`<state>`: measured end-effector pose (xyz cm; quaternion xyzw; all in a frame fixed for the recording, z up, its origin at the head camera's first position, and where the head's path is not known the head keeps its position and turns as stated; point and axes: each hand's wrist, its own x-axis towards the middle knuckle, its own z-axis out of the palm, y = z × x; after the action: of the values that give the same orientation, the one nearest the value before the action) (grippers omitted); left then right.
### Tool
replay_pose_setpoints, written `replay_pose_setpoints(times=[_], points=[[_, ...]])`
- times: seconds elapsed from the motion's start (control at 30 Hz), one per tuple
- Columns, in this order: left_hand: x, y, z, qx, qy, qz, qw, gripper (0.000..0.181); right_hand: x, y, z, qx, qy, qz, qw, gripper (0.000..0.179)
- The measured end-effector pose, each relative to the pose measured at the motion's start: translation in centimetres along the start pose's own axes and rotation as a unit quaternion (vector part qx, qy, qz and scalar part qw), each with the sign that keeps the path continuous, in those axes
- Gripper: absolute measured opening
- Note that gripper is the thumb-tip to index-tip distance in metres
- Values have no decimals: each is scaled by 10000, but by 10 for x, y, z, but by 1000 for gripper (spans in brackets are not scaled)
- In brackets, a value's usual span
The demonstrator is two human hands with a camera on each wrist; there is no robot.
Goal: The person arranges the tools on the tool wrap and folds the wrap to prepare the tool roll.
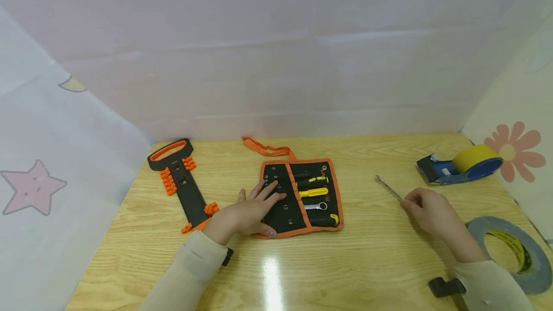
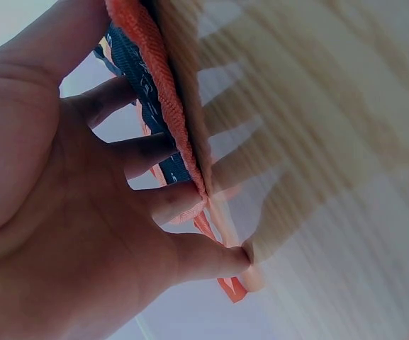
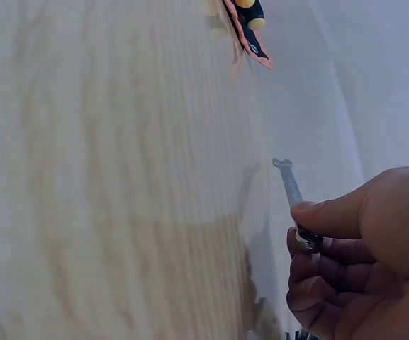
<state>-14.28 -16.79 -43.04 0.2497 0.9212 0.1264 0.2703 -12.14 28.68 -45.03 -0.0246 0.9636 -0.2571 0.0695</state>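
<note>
A black tool pouch with orange edging lies spread out mid-table, size numbers printed on its left half. Its right-hand pockets hold a yellow-handled tool, a ring-ended wrench and black-and-yellow handles. My left hand rests on the pouch's left part with fingers spread; the left wrist view shows this hand at the orange edge. Between thumb and fingers, my right hand pinches a small combination wrench, its open end pointing away, right of the pouch.
A black-and-orange holder with a loop handle lies at left. On the right are a blue tape dispenser with yellow tape and a large grey tape roll beside my right forearm. An orange strap trails behind the pouch.
</note>
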Motion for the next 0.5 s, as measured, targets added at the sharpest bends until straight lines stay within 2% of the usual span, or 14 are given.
replay_pose_setpoints(times=[0.5], points=[[0, 0, 0, -32, 8, 2, 10000, 98, 5, -8, 6, 266, 381, -483, 9978, 16]])
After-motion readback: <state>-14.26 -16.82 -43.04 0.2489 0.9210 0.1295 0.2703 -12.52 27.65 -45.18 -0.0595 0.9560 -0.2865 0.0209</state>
